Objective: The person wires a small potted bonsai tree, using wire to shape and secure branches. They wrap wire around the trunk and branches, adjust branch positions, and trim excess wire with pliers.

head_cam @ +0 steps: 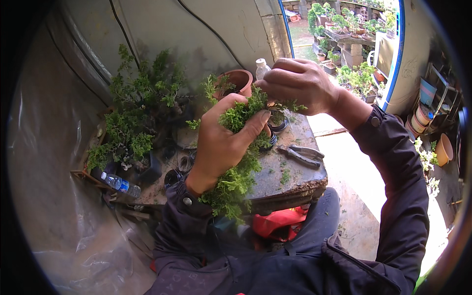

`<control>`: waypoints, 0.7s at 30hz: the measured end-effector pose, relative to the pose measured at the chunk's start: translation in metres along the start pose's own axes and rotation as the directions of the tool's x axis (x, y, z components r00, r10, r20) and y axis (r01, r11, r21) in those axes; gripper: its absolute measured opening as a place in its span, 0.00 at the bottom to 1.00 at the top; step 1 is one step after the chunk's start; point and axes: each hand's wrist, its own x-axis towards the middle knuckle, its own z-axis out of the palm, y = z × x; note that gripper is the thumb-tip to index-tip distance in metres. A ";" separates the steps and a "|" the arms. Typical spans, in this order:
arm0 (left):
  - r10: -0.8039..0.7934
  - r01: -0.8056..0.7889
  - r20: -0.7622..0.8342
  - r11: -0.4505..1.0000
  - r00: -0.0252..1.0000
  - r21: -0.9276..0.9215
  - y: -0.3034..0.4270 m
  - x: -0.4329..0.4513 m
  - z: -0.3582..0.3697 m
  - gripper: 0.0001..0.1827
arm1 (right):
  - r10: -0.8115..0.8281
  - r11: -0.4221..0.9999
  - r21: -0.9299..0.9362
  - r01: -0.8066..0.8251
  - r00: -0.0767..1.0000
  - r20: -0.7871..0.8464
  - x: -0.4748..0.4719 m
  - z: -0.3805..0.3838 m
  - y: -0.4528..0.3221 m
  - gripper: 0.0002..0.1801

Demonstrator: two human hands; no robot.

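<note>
A leafy green conifer bonsai (pixel 236 180) stands before me, its foliage hanging past the near edge of the worktable (pixel 295 177). My left hand (pixel 228 136) grips one of its branches between thumb and fingers. Close by on the right, my right hand (pixel 298 84) has its fingers curled at the same branches; its fingertips are hidden, so I cannot tell what they pinch. Coils of dark wire (pixel 278 121) lie under and behind the hands. Grey-handled pliers (pixel 304 155) rest on the table to the right, among small green clippings (pixel 285 176).
More potted conifers (pixel 140 92) stand at the left. A terracotta-coloured pot (pixel 241 82) and an upright clear bottle (pixel 262 68) are at the back. A plastic water bottle (pixel 121 184) lies at the left edge. Wire coils (pixel 184 163) lie left of my left wrist. A doorway opens at the right.
</note>
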 end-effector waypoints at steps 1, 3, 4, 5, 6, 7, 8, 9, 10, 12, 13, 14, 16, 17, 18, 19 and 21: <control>0.008 -0.008 -0.003 1.000 1.000 -0.019 -0.001 0.000 0.000 0.07 | 0.058 0.997 0.046 -0.060 0.997 0.042 -0.001 0.000 -0.006 0.20; 0.013 -0.017 0.032 0.993 0.999 0.117 -0.002 -0.001 -0.003 0.07 | 0.156 0.979 0.126 -0.160 0.987 0.038 -0.006 0.000 -0.021 0.20; 0.040 -0.041 0.008 0.989 0.999 0.144 -0.004 0.000 -0.003 0.08 | 0.296 0.921 0.240 -0.308 0.951 0.087 -0.009 -0.001 -0.032 0.18; 0.045 -0.042 -0.013 0.985 0.999 0.166 -0.006 0.001 -0.003 0.09 | 0.452 0.801 0.391 -0.453 0.886 0.100 -0.010 0.004 -0.046 0.15; 0.022 -0.022 -0.004 0.996 1.000 0.082 -0.008 0.003 -0.002 0.10 | 0.534 0.718 0.434 -0.545 0.830 0.159 -0.012 0.002 -0.056 0.11; 0.016 -0.016 -0.002 0.998 1.000 0.065 -0.009 0.003 -0.002 0.10 | 0.602 0.628 0.461 -0.628 0.767 0.224 -0.012 0.000 -0.063 0.09; -0.001 0.001 0.000 0.999 1.000 0.051 -0.010 0.004 -0.001 0.11 | 0.667 0.438 0.608 -0.662 0.693 0.274 -0.011 -0.001 -0.069 0.08; -0.005 0.005 0.013 0.999 1.000 0.033 -0.011 0.003 0.000 0.11 | 0.714 0.219 0.722 -0.656 0.612 0.340 -0.007 -0.002 -0.076 0.09; 0.034 -0.035 0.013 0.993 0.999 0.109 -0.011 0.005 0.001 0.11 | 0.710 -0.048 0.762 -0.646 0.514 0.481 -0.005 -0.008 -0.079 0.11; 0.051 -0.056 0.043 0.987 0.998 0.151 -0.012 0.005 0.002 0.10 | 0.611 -0.498 0.681 -0.537 0.340 0.715 -0.001 -0.023 -0.080 0.14; 0.050 -0.059 0.054 0.984 0.997 0.168 -0.012 0.004 0.002 0.10 | 0.484 -0.700 0.553 -0.453 0.268 0.833 0.000 -0.032 -0.080 0.16; 0.058 -0.068 0.065 0.983 0.996 0.168 -0.012 0.005 0.003 0.10 | 0.506 -0.721 0.568 -0.398 0.258 0.823 0.001 -0.033 -0.082 0.15; 0.056 -0.070 0.092 0.984 0.994 0.162 -0.013 0.005 0.003 0.07 | 0.468 -0.745 0.524 -0.413 0.236 0.852 -0.001 -0.035 -0.082 0.17; 0.052 -0.069 0.109 0.984 0.993 0.162 -0.012 0.005 0.003 0.06 | 0.458 -0.754 0.547 -0.364 0.306 0.835 -0.004 -0.033 -0.081 0.17; 0.106 -0.119 0.073 0.969 0.992 0.216 -0.014 0.007 0.004 0.06 | 0.491 -0.757 0.550 -0.353 0.249 0.835 -0.009 -0.029 -0.086 0.18; 0.095 -0.105 0.055 0.969 0.994 0.226 -0.014 0.006 0.004 0.07 | 0.534 -0.740 0.593 -0.318 0.260 0.805 -0.014 -0.023 -0.088 0.19; 0.045 -0.055 0.041 0.965 0.998 0.258 -0.013 0.006 0.005 0.08 | 0.649 -0.389 0.752 -0.532 0.420 0.634 -0.027 -0.014 -0.084 0.21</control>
